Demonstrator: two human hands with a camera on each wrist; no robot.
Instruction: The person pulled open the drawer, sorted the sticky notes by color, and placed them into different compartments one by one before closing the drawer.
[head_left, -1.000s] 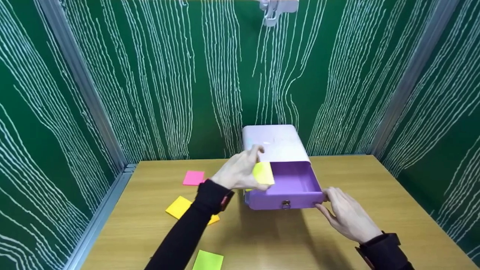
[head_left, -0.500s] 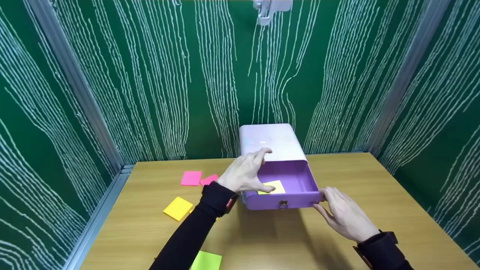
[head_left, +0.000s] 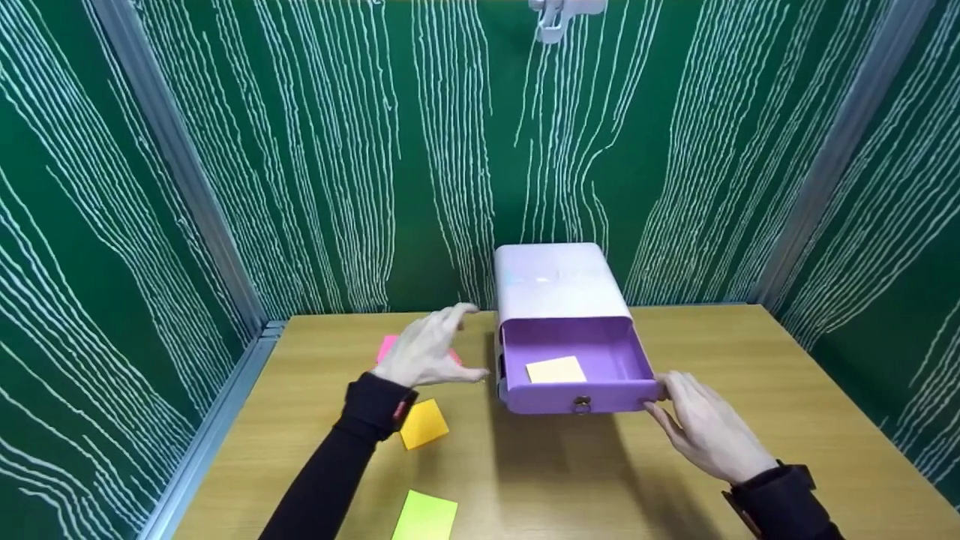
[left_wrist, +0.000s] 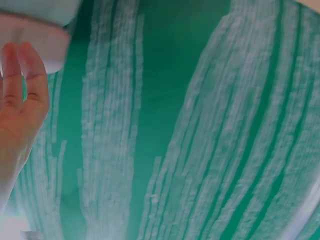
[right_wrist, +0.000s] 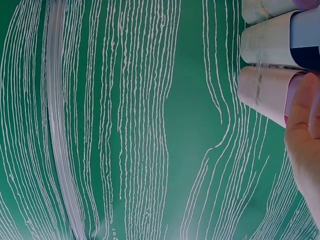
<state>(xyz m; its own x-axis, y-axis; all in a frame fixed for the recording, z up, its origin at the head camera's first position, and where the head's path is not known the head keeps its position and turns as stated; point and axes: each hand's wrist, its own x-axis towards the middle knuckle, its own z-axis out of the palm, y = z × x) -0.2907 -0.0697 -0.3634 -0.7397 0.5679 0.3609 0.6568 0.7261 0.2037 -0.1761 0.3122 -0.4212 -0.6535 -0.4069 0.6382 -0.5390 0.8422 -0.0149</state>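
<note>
the table (head_left: 750,487) fills the lower frame. right of centre stands the pale drawer box (head_left: 562,281) with its purple drawer (head_left: 540,399) extended; tugging harder might tip the box or slide the drawer free. the right hand (head_left: 709,431) pinches the drawer's front corner. the left hand (head_left: 424,351), fingers spread, holds nothing. inside the drawer lies a pale note (head_left: 556,370).
</note>
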